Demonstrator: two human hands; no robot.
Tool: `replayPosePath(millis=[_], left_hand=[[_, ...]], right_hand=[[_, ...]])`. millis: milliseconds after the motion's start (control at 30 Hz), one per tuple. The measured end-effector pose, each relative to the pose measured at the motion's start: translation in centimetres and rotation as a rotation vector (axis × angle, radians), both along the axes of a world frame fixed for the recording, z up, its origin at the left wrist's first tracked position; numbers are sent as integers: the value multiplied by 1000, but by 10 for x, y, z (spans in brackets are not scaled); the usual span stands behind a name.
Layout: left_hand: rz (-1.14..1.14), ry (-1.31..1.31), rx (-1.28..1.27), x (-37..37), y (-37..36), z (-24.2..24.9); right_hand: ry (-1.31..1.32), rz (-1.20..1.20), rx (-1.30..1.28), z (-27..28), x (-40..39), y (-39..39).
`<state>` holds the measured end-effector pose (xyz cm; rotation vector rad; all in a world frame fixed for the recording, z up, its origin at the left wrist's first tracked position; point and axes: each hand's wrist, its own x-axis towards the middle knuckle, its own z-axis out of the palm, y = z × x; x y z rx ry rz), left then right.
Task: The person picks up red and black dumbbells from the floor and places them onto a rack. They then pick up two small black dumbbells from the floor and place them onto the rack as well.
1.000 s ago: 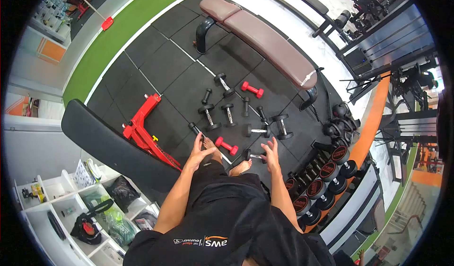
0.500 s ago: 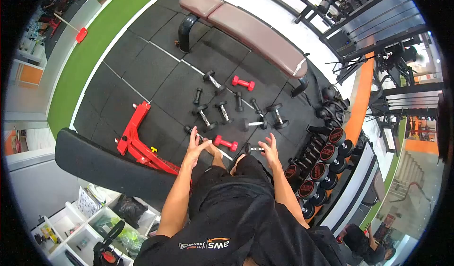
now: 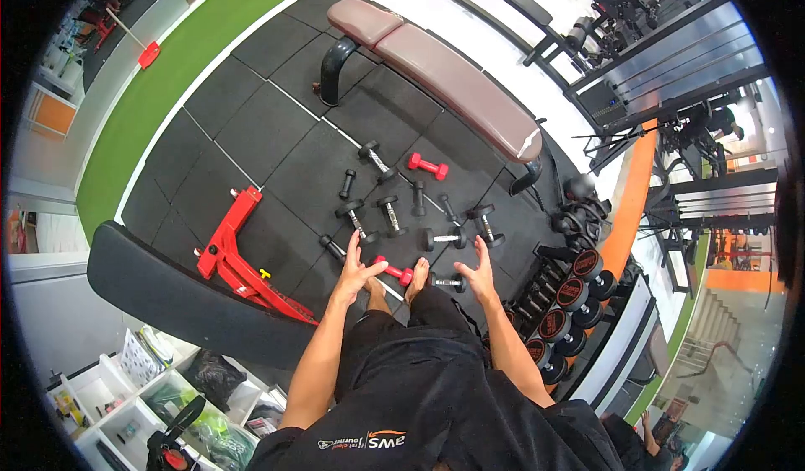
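Observation:
My left hand (image 3: pixel 355 276) is raised with fingers apart and nothing in it. Below and beside it in view are a black dumbbell (image 3: pixel 333 247) and a red dumbbell (image 3: pixel 392 271) on the floor. My right hand (image 3: pixel 479 271) is likewise open and empty, its thumb overlapping the end of a chrome-handled dumbbell (image 3: pixel 445 282). Several more dumbbells lie scattered ahead, among them a chrome-handled one (image 3: pixel 444 238), a second red one (image 3: pixel 428 166) and a small black one (image 3: pixel 348 183). One bare foot (image 3: pixel 418 276) shows between my hands.
A brown padded bench (image 3: pixel 457 73) stands ahead. To the left are a black padded bench (image 3: pixel 193 295) and its red frame (image 3: pixel 226 240). A rack of round dumbbells (image 3: pixel 573 294) runs along the right. Another person (image 3: pixel 635 442) is at the lower right.
The camera view has shifted slightly, and more of the bare foot shows between my hands. Both hands stay raised and open; the dumbbells keep their arrangement.

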<state>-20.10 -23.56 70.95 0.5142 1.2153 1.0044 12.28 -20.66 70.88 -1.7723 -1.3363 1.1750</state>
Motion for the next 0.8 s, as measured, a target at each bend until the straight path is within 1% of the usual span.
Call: replayPosePath(millis=[67,167,333,467,500,633,733,800], left_hand=[[-8,23,-2,4,2,-2],[-12,57,-15,9,6,2],[48,60,-59,29,13,2],[26,141,-36,52,26,-14],[18,136,-57,59,32,-8],[-39,238,-34,73,43,-43],[-78,303,-66,80,44,-86],[-103,315,-65,82,44,-124]], right_hand=[[-99,86,72,-8,6,2],[-115,93,2,-3,9,3],[-132,138,-54,-16,19,11],[-139,155,-85,-35,25,29],[-143,161,-95,-45,27,32],[-165,161,-102,-111,26,42],[-181,118,-169,-163,23,45],[-170,107,-209,-200,22,50]])
